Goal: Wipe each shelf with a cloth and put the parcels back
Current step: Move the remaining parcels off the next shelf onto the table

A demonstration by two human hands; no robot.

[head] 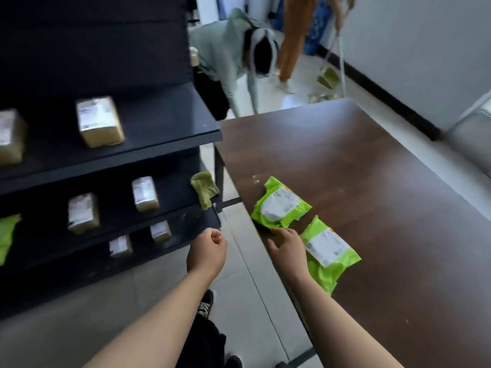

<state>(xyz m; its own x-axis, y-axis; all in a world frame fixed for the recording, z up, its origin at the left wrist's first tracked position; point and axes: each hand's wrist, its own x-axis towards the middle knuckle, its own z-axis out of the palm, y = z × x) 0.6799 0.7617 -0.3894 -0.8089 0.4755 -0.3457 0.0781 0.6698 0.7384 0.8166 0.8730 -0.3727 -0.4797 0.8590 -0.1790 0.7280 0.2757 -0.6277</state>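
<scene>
- Parcels in green mailer bags lie label up on the brown table (372,168). The farther green parcel (280,205) sits just beyond my right fingertips, and the nearer green parcel (329,248) lies just right of that hand, beside the wrist.
- My right hand (287,248) is palm down at the table's near edge. The fingers are relaxed and slightly spread, gripping nothing. Their tips reach the farther green parcel's near edge, but I cannot tell whether they touch it.
- My left hand (208,251) hangs over the floor, left of the right hand. Its fingers are loosely curled and hold nothing.
- A yellow-green cloth (204,188) is draped over the end of a shelf, ahead of my left hand and well apart from it.
- The dark shelf unit (159,123) stands left of my left hand. Cardboard parcels (99,122) with white labels stand spaced apart on three shelves.
- Another green mailer (6,235) lies on a shelf at the far left edge of view.
- Beyond the table's far end, a person in a pale green hoodie (225,54) bends forward.
- Behind them stands a second person in orange trousers (295,35), near a green dustpan (328,78) on the floor.
</scene>
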